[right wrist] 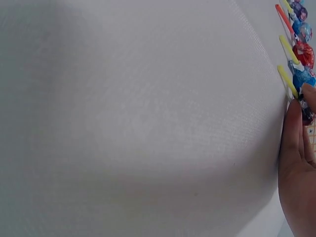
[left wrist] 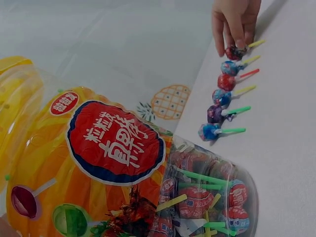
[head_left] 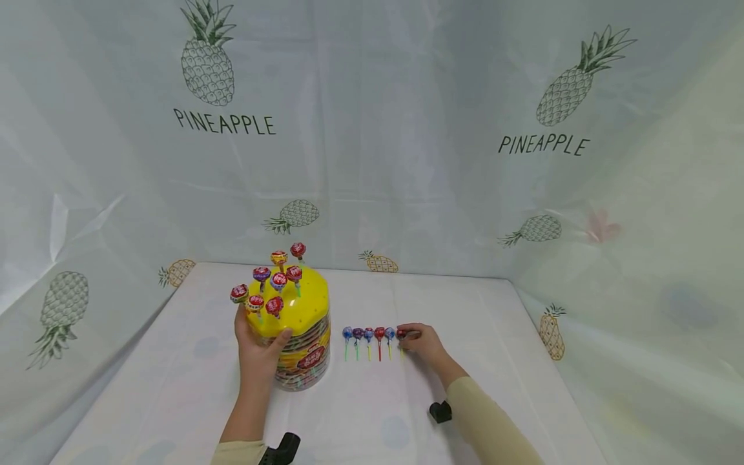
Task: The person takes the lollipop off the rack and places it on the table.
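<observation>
On the table's left side stands a clear lollipop jar (head_left: 308, 361) with a yellow lid (head_left: 314, 294). Several wrapped lollipops stick up from the lid, sticks down. My left hand (head_left: 256, 352) grips the jar near its top, thumb at the lid's front edge. To the jar's right, several lollipops (head_left: 380, 334) lie side by side, heads away from me. At the right end of that row my right hand (head_left: 427, 345) pinches a dark red lollipop (left wrist: 236, 52) with a yellow stick (right wrist: 286, 80). More lollipops (left wrist: 195, 200) show through the jar's clear lower wall.
The white table (head_left: 349, 426) ends at a back edge beneath a hanging pineapple-print sheet (head_left: 372, 161). Black wrist devices (head_left: 440, 412) sit by both sleeves. A brightly printed label (left wrist: 116, 140) wraps the jar.
</observation>
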Demonstrator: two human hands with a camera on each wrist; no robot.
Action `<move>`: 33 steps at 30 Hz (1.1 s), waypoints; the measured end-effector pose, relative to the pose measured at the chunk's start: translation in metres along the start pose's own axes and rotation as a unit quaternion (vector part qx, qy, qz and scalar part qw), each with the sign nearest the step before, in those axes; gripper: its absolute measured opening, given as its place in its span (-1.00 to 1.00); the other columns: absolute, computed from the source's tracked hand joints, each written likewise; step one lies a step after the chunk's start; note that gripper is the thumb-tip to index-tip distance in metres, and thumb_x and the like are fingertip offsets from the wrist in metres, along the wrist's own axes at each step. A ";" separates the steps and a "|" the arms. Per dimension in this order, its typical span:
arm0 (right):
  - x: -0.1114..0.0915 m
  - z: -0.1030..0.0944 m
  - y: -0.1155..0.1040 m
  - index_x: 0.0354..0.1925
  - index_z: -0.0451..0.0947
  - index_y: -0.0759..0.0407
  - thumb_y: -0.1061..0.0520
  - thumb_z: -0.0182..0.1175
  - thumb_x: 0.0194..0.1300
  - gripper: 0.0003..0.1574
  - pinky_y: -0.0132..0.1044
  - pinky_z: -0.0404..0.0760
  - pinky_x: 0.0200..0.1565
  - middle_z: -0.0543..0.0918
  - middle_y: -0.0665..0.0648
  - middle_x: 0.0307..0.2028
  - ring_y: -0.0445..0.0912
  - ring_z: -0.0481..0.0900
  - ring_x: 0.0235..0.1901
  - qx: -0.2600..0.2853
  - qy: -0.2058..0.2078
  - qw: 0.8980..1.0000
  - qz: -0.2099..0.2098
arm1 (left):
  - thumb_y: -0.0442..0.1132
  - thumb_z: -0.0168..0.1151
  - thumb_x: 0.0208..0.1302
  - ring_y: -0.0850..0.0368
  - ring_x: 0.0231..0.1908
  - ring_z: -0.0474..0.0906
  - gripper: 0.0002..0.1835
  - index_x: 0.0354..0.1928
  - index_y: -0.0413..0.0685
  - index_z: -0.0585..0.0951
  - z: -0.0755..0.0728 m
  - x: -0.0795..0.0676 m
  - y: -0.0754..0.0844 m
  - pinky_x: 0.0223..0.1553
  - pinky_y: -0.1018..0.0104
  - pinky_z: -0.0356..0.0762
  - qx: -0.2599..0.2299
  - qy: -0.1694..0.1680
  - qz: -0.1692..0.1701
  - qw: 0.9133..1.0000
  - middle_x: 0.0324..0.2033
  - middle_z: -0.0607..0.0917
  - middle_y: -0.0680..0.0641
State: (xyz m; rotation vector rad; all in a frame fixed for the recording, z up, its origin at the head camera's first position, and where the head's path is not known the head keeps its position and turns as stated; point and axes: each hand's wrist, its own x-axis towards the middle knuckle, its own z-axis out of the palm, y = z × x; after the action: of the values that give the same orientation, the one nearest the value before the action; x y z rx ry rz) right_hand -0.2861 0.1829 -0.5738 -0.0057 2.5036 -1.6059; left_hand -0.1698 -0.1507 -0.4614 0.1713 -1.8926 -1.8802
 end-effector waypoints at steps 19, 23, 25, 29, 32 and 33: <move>-0.001 0.001 -0.007 0.05 0.63 0.20 0.32 0.44 0.06 -0.48 -0.27 0.60 -0.32 0.64 0.12 -0.18 -0.06 0.56 -0.31 -0.022 0.014 1.000 0.009 | -0.28 0.35 0.24 0.09 0.32 0.15 -0.02 0.49 0.42 -0.06 0.000 0.002 -0.004 0.43 0.04 -0.01 -0.010 0.001 0.006 1.000 0.35 0.23 0.09; -0.001 -0.003 -0.007 0.04 0.64 0.18 0.32 0.44 0.07 -0.49 -0.26 0.61 -0.29 0.63 0.11 -0.14 -0.08 0.57 -0.29 -0.021 0.019 1.000 0.004 | -0.23 0.36 0.24 0.06 0.35 0.12 -0.02 0.50 0.40 -0.07 -0.002 0.001 -0.002 0.43 0.01 -0.05 0.002 -0.003 -0.003 1.000 0.37 0.21 0.08; -0.002 -0.006 -0.010 0.05 0.63 0.19 0.33 0.41 0.10 -0.51 -0.24 0.62 -0.29 0.63 0.15 -0.14 -0.06 0.58 -0.28 -0.020 0.024 0.999 0.002 | -0.19 0.37 0.24 0.03 0.37 0.10 -0.01 0.50 0.35 -0.10 -0.003 0.002 0.001 0.44 -0.01 -0.06 0.016 -0.009 -0.011 1.000 0.38 0.19 0.05; -0.005 -0.011 -0.025 0.07 0.63 0.17 0.31 0.37 0.16 -0.54 -0.21 0.61 -0.29 0.59 0.20 -0.07 -0.02 0.57 -0.22 -0.023 0.040 0.999 -0.010 | -0.12 0.38 0.23 -0.04 0.39 0.06 0.04 0.51 0.19 -0.17 -0.008 0.002 0.009 0.43 -0.07 -0.06 0.042 -0.025 -0.035 0.998 0.40 0.14 -0.06; -0.006 -0.014 -0.044 0.07 0.63 0.15 0.30 0.37 0.16 -0.53 -0.18 0.61 -0.24 0.58 0.19 0.01 0.01 0.57 -0.14 -0.019 0.052 0.998 -0.041 | -0.12 0.40 0.21 -0.11 0.40 0.02 0.09 0.51 0.07 -0.22 -0.010 0.005 0.015 0.43 -0.10 -0.08 0.053 -0.037 -0.050 0.997 0.41 0.09 -0.16; -0.007 -0.014 -0.051 0.07 0.63 0.16 0.30 0.38 0.16 -0.53 -0.17 0.62 -0.22 0.58 0.18 0.03 0.02 0.58 -0.12 -0.018 0.053 0.997 -0.058 | -0.13 0.40 0.20 -0.12 0.40 0.01 0.10 0.50 0.04 -0.22 -0.011 0.005 0.017 0.42 -0.10 -0.07 0.054 -0.041 -0.053 0.996 0.41 0.08 -0.18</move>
State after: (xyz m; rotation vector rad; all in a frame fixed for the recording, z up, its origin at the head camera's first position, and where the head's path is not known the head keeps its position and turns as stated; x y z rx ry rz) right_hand -0.2861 0.1749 -0.5212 -0.0726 2.6579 -1.6460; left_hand -0.1663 -0.1618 -0.4437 0.2375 -2.0790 -1.8814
